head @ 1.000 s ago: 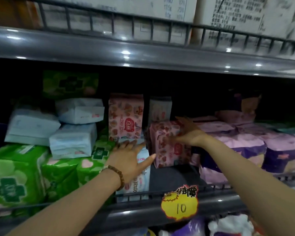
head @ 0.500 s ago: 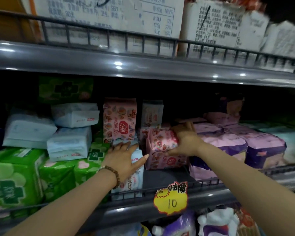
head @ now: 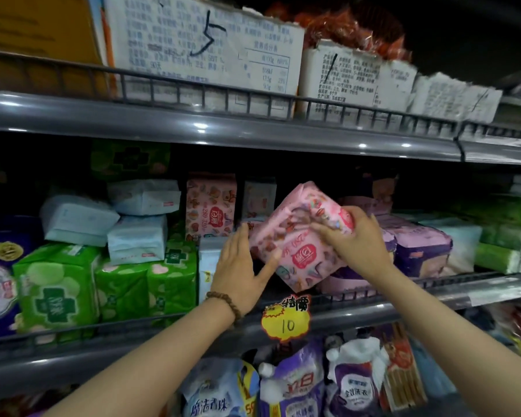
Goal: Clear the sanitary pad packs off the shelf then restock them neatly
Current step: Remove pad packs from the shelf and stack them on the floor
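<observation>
Right hand [head: 358, 239] grips pink pad pack [head: 295, 242] by upper right end, fingers curled over it. Pack tilted, held off shelf [head: 433, 293], in front of purple packs [head: 418, 251]. Left hand [head: 238, 269] flat, fingers straight, thumb touching pack's left edge. Green packs [head: 57, 290] stand at left.

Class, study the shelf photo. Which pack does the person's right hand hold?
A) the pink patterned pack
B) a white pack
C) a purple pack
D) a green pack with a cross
A: the right hand curls its fingers over the tilted pink patterned pack, with the left hand open beside it.
</observation>
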The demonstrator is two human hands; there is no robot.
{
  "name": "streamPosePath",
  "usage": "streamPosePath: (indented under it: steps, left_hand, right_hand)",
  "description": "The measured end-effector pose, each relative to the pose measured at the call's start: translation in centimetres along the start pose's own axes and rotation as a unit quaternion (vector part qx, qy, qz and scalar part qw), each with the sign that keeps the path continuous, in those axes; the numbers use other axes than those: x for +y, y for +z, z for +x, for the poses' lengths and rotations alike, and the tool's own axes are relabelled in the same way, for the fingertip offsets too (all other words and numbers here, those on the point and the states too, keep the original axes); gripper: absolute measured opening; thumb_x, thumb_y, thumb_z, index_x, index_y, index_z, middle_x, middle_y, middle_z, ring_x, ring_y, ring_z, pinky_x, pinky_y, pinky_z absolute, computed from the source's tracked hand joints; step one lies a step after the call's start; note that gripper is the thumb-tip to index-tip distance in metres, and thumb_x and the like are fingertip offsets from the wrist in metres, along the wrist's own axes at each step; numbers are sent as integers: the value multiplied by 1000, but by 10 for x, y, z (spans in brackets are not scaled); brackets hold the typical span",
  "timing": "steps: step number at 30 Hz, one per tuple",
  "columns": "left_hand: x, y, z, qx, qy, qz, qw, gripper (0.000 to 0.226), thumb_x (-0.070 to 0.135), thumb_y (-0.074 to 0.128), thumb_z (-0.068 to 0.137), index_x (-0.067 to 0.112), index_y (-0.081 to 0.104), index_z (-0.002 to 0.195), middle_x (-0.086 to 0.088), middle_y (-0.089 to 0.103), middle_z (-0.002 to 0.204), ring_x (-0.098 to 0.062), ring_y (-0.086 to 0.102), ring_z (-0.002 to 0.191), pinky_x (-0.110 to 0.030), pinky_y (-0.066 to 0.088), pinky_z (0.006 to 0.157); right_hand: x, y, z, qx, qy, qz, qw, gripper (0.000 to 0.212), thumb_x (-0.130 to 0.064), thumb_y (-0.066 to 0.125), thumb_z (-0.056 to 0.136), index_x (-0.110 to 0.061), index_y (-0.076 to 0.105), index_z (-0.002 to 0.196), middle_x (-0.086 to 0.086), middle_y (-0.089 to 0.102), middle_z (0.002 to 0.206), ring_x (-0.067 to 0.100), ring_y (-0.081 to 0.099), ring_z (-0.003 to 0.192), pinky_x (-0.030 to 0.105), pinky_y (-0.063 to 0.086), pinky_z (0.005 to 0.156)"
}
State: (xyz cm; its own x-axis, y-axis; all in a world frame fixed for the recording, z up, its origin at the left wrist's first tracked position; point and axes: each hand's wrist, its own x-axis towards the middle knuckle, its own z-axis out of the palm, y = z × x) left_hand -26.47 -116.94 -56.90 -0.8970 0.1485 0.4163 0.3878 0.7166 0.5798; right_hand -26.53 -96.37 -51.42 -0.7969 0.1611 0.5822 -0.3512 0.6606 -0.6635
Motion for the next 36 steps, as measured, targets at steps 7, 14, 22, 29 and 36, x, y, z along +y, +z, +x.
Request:
streamPosePath:
  steps: [7,14,22,29,36]
  left_hand:
    - [26,17,-54,-7,-53,-372,927,82,50,53,80,27,10,146,19,48,126,-5,52,117,-11,48,85]
    - [-43,77,-159,-126,-206,-370,897,56,39,62,85,26,34,131,6,63,117,-5,66,93,-15,52,76]
    - [-126,154,-289,-375,-369,-280,803,30,54,52,88,31,56,107,14,66,107,-5,63,92,-23,52,76]
    - [-170,204,-371,-393,-554,-269,683,45,60,58,81,21,65,103,3,74,97,-17,70,90,-37,58,76]
    - [-205,236,-378,-350,-617,-261,655,48,54,54,87,12,63,109,-8,71,107,-18,68,84,-32,58,68]
  right_hand:
    - [9,-26,-90,-34,208,238,948,55,-53,68,71,-15,61,109,7,74,95,21,72,83,35,57,71]
    - [82,22,-224,-247,390,279,842,44,-37,63,84,-21,55,124,5,73,106,23,71,96,36,59,77]
    - [178,78,-344,-491,529,186,666,65,-51,76,72,-21,55,126,9,69,116,29,65,110,48,48,100]
    - [219,124,-421,-556,606,118,557,44,-36,77,76,-13,63,111,8,72,105,24,70,94,45,51,94]
    - [255,178,-475,-508,593,130,612,51,-51,76,74,-19,62,112,6,71,110,21,69,96,39,56,86]
